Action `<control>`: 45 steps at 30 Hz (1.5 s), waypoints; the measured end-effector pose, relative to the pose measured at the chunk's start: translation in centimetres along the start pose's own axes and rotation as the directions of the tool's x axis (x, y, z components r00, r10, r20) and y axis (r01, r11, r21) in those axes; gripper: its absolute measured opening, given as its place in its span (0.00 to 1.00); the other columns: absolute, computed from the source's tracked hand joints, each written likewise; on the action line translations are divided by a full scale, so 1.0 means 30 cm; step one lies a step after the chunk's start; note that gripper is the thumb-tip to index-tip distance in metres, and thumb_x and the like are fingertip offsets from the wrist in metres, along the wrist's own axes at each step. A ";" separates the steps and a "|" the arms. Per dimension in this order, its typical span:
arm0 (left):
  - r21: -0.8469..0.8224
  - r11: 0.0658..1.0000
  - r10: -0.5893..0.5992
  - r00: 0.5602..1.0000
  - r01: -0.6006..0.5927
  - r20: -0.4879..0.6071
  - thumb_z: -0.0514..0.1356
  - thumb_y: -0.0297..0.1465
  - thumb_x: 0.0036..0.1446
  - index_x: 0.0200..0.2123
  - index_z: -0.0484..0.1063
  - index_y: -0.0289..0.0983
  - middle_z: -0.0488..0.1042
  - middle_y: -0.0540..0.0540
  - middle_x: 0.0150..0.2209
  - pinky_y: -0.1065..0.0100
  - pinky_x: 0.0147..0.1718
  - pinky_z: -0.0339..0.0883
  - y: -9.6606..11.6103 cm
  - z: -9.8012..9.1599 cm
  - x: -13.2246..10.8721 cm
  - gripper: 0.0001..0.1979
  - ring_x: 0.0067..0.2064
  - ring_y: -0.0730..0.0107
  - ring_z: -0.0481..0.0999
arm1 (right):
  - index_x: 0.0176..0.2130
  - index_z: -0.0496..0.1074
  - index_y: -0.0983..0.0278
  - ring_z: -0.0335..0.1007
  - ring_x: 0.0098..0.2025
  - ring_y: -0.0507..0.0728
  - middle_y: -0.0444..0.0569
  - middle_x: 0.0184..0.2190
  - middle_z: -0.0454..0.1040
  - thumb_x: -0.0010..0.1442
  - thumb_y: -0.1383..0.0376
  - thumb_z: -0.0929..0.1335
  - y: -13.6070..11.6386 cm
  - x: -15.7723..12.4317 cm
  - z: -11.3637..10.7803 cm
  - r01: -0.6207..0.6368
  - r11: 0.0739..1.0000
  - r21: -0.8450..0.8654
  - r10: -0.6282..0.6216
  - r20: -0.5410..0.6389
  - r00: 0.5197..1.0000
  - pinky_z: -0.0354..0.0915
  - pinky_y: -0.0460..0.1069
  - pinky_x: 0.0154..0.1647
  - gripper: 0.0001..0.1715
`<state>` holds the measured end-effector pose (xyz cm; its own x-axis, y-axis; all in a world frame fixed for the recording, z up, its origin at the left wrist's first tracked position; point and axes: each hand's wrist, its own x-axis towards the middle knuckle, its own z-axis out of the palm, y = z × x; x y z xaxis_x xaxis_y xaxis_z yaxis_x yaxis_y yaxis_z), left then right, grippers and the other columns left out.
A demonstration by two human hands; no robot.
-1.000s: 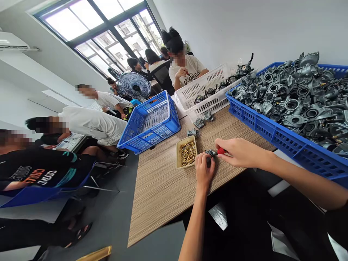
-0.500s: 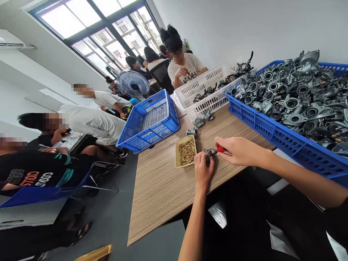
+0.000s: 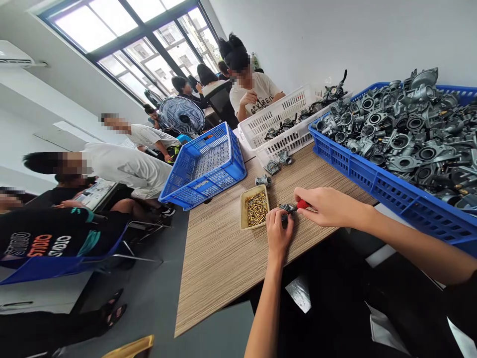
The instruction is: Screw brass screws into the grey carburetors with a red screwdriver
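Observation:
My left hand (image 3: 278,233) is closed round a small grey metal part (image 3: 286,209) at the table's near edge. From the right, my right hand (image 3: 316,205) grips a red-handled tool (image 3: 302,204), whose end meets the metal part. Just left of the part lies a cream tray (image 3: 243,219) holding many small brass pieces (image 3: 257,210). Behind that tray, loose metal parts (image 3: 264,181) rest on the wooden table (image 3: 212,258). My fingers partly hide the part being held.
A blue crate (image 3: 350,169) heaped with metal castings stands at the right. Beyond the tray are a white crate (image 3: 268,149) with dark parts and a blue crate (image 3: 203,186). A person (image 3: 257,92) sits across the table; others and a fan (image 3: 182,117) are at the left.
Both my hands hold nearly the same pose on the part and tool. At the far left, the seated person in black has shifted, and a sandalled foot shows more fully.

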<state>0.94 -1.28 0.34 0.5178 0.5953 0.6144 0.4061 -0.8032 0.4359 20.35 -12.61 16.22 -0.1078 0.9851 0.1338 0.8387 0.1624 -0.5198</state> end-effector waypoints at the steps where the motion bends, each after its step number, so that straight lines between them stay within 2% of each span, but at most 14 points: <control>1: -0.001 1.000 0.000 1.000 0.000 -0.001 0.60 0.30 0.68 0.42 0.69 0.42 0.75 0.43 0.44 0.55 0.53 0.70 0.001 0.000 0.000 0.01 0.50 0.58 0.73 | 0.44 0.62 0.60 0.76 0.37 0.58 0.47 0.36 0.79 0.71 0.64 0.67 0.000 0.000 0.000 0.000 1.000 0.001 0.000 -0.001 1.000 0.53 0.48 0.32 0.06; 45: 0.000 1.000 0.012 1.000 -0.012 -0.023 0.61 0.28 0.66 0.42 0.69 0.42 0.75 0.43 0.44 0.55 0.53 0.70 -0.003 0.003 0.001 0.04 0.49 0.58 0.73 | 0.45 0.63 0.60 0.75 0.35 0.58 0.46 0.36 0.79 0.71 0.64 0.66 0.003 0.002 0.006 -0.020 1.000 0.021 0.021 -0.003 1.000 0.53 0.48 0.31 0.06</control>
<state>0.98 -1.19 0.25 0.5049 0.5850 0.6347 0.4001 -0.8101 0.4285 20.32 -12.53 16.02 -0.0890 0.9881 0.1256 0.8296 0.1433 -0.5396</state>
